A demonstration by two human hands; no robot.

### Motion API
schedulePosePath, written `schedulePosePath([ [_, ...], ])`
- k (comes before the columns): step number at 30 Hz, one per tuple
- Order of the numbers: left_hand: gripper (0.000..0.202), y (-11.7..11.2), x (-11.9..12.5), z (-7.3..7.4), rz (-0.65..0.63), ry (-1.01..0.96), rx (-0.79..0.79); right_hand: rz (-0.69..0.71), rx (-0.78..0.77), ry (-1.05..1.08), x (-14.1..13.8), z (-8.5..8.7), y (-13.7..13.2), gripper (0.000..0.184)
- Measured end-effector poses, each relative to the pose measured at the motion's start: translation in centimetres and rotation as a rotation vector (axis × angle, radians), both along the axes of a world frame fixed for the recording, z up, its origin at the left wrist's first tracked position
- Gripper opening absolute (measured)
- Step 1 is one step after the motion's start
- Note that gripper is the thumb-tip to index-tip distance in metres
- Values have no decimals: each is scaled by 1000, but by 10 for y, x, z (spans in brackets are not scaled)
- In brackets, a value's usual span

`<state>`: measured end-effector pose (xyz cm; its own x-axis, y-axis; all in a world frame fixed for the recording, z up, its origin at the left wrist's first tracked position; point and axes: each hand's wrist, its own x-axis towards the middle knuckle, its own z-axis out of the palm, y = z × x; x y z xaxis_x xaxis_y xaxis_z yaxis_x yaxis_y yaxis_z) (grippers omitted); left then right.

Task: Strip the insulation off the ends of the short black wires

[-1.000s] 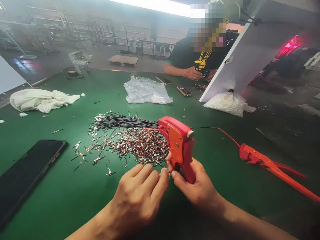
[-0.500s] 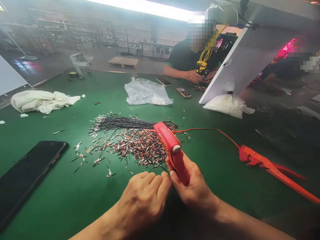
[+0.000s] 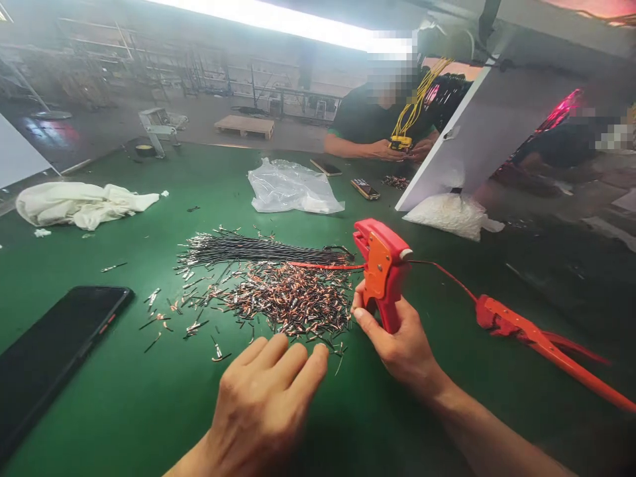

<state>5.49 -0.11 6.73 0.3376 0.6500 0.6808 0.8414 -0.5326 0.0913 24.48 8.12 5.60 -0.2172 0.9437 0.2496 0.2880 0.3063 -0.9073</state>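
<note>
- Workshop floor behind, dim, with shelving frames (image 3: 199, 73) and a wooden pallet (image 3: 245, 124)
- Tabletop (image 3: 124, 404), green, spread with wire and tools
- Right hand (image 3: 400, 341), closed round the grip of a red-and-orange pistol-shaped tool (image 3: 380, 262), held roughly upright at the right end of the wire pile
- Left hand (image 3: 268, 391), back upward, fingers curled, just in front of the pile; cannot tell whether anything is held beneath
- Wire pile (image 3: 298, 301), short black and copper-coloured pieces, strays to its left
- Black wire bundle (image 3: 258, 249), lengthwise just behind the pile
- Red cord (image 3: 328, 265), passing behind the pistol-shaped tool
- Orange-handled tool (image 3: 536, 332), lying at right
- Large black phone (image 3: 64, 351), near left
- White cloth (image 3: 74, 204), crumpled, far left
- Clear plastic bag (image 3: 293, 187), flattened, beyond the bundle
- Tied bag (image 3: 450, 215), white contents, by a slanted white panel (image 3: 447, 139)
- Person (image 3: 358, 116) in dark top, seen across the tabletop
</note>
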Motion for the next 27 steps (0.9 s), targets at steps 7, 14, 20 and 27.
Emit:
schedulePosePath([
  [7,21,8,-5,-6,5,35,-25,-6,-30,68,-5,-2,2,11],
  [14,29,8,-3,-9,5,34,-33,-27,-91,118,-4,0,4,17],
  [20,21,12,-2,-8,-43,-69,42,335,-422,435,-4,11,-10,19],
  [27,20,8,2,0,-69,35,62,470,-488,433,-11,18,-19,21],
])
